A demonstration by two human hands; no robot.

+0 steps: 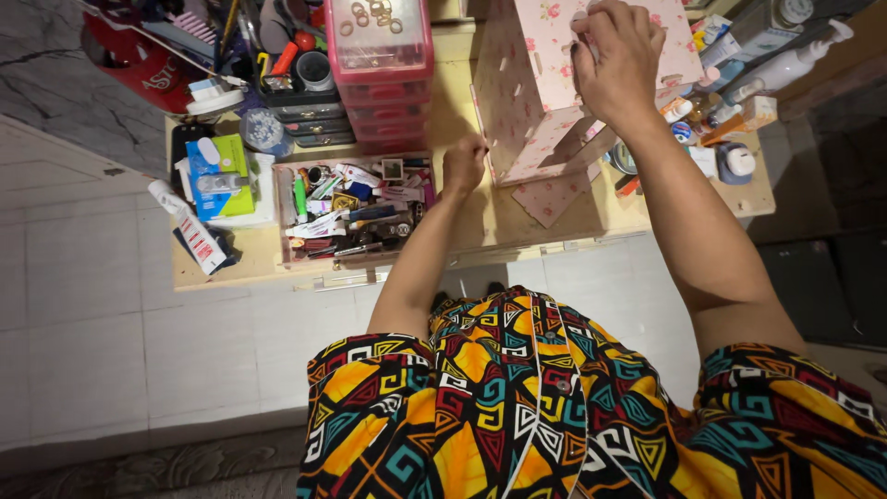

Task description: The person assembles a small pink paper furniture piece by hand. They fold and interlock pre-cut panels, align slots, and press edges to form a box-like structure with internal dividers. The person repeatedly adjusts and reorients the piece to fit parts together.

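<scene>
Pale wooden surface (480, 231), seen from above, with a person in a bright patterned garment standing at its near edge.

Pink floral-print cardboard box (536, 83): stands toward the back of the surface, right of centre, tilted, with loose floral flaps below it.

Right hand (617, 57): on the box's top edge, fingers curled and pinching the cardboard there.

Left hand (464, 164): closed into a loose fist at the box's lower left corner, touching or just beside it; whether it grips anything cannot be told.

Shallow open tray of small cosmetics and tubes (356, 208): just left of the left hand.

Red translucent plastic drawer unit (379, 65): behind the tray, with small rings lying on its top.

Blue and green packets in a white holder (222, 176): left end of the surface.

Cluster of white and coloured bottles (739, 65): right of the box, near the back corner.
</scene>
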